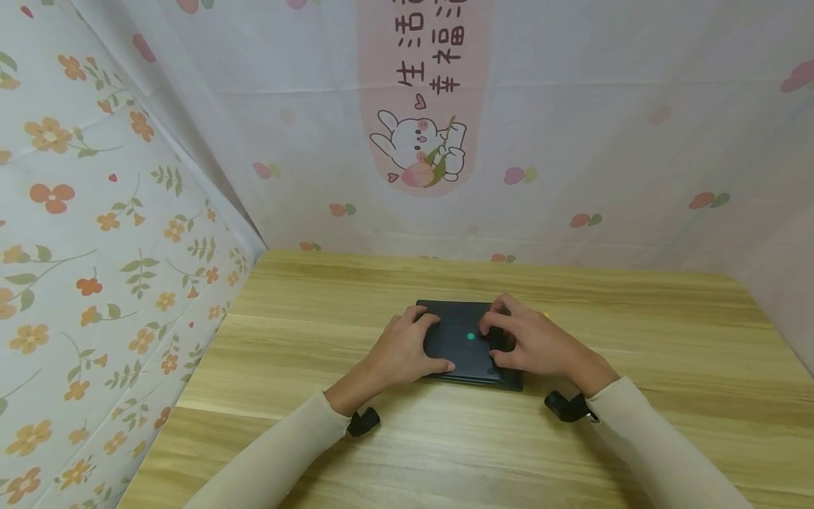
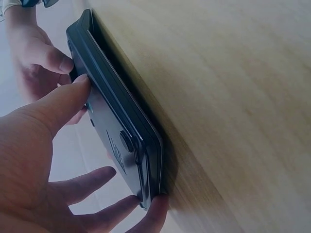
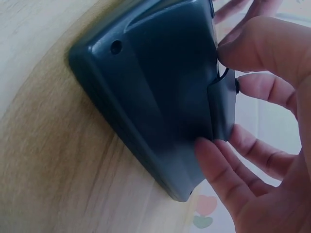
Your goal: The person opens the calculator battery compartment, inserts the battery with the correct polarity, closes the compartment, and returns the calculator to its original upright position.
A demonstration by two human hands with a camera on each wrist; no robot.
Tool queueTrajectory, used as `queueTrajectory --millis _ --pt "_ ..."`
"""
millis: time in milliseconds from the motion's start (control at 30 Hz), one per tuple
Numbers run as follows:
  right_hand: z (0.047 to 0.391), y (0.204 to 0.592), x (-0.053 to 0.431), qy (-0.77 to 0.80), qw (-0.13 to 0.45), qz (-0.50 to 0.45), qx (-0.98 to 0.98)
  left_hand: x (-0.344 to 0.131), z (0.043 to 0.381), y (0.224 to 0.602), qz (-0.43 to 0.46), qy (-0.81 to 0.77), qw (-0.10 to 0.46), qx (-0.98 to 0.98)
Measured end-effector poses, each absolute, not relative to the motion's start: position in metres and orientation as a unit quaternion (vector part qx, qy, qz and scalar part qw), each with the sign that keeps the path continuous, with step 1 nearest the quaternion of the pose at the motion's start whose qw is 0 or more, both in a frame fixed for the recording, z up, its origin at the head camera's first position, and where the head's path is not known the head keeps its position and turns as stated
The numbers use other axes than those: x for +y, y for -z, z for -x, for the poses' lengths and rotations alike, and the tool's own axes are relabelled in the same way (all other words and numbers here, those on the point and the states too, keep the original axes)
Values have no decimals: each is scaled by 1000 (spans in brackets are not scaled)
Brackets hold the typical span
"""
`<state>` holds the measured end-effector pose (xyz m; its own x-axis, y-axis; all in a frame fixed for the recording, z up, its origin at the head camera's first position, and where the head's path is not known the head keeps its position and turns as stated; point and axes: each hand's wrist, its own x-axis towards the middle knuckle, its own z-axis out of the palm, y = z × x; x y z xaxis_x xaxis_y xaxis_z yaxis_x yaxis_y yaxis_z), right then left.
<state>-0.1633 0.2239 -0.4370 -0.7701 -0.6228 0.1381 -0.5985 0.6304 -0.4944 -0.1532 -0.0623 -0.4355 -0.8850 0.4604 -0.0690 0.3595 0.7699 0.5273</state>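
Note:
A dark flat device, resembling a calculator turned back side up, lies on the table. A small green spot shows near its middle. My left hand holds its left end, with the thumb on the near edge and the fingers spread toward the far edge. In the left wrist view, a round rubber foot shows between the thumb and fingers. At the other end, my right hand pinches a battery cover that stands up from the back. A screw hole sits near the device's corner.
The wooden table reaches back to a printed curtain. A floral cloth hangs along the left side. Black wrist mounts stick out below both sleeves. A bit of yellow shows behind the right hand.

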Motion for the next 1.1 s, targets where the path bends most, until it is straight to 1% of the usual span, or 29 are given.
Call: queueTrajectory --millis 167,467,733,1100 --pt "164 439 224 250 -7 352 902 -62 153 435 -219 -259 98 936" --pt "166 436 223 240 -41 363 900 -63 153 433 -219 -259 96 936" --pt "167 432 223 246 -26 340 907 -63 153 433 -218 -259 99 936" --pt "163 434 226 252 -27 315 915 -63 153 435 -219 -256 95 937"
